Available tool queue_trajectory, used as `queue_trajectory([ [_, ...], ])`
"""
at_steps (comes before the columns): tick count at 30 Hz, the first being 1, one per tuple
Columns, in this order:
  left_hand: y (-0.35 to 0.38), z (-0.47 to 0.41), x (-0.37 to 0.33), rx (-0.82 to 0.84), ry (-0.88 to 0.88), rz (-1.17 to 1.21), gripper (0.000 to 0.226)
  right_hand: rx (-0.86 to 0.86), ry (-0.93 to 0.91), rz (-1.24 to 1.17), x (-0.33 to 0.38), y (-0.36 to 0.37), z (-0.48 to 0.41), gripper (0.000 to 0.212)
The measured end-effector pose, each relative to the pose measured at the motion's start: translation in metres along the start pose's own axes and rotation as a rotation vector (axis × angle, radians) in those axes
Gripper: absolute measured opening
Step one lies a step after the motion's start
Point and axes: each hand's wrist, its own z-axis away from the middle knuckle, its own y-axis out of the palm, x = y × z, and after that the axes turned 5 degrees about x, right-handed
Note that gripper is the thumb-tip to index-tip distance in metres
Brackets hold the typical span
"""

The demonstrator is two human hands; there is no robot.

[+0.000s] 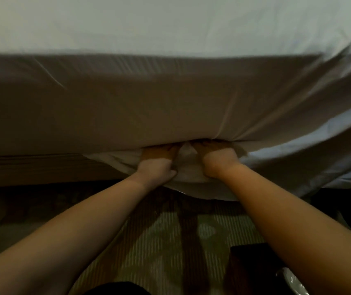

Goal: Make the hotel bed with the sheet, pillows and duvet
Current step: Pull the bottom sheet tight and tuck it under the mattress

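Observation:
A white sheet [170,26] covers the top of the mattress and falls down its near side [127,107]. At the mattress's lower edge both hands push the sheet's loose hem in under it. My left hand [156,161] has its fingers buried in the fabric under the mattress. My right hand [217,156] is beside it, its fingers also hidden in the gap. A bunch of white sheet [188,167] sits between the two hands. To the right the sheet hangs loose [298,162] toward the floor. No pillows or duvet are in view.
The dark bed base [31,167] shows at the left below the mattress. A patterned carpet [149,241] lies under my arms. A dark piece of furniture [249,271] and something shiny [289,282] stand at the bottom right.

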Motion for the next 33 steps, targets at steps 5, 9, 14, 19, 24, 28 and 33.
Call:
queue_trajectory([
  [5,-0.015,-0.001,-0.001,0.092,0.007,0.115,0.086,0.086,-0.043,0.030,-0.008,-0.004,-0.001,0.082],
  [9,-0.039,0.008,-0.005,0.289,0.055,0.143,0.066,0.195,-0.025,-0.040,0.004,-0.016,0.008,0.079],
  [14,-0.048,0.038,0.012,0.313,0.079,0.094,0.044,0.107,0.067,-0.093,0.023,-0.018,0.020,0.055],
  [19,-0.040,0.048,0.015,0.153,0.126,0.023,0.042,0.041,0.099,-0.062,0.030,-0.019,0.030,0.043],
  [24,-0.034,0.034,-0.014,0.108,0.287,0.044,0.066,0.050,0.097,0.055,0.020,-0.030,0.061,0.056],
  [28,-0.037,0.021,-0.027,0.115,0.377,0.116,0.066,-0.020,0.167,0.066,0.011,-0.044,0.092,0.056],
  [33,-0.060,0.021,-0.038,0.148,0.543,0.163,0.076,0.018,0.283,0.110,0.012,-0.062,0.124,0.055],
])
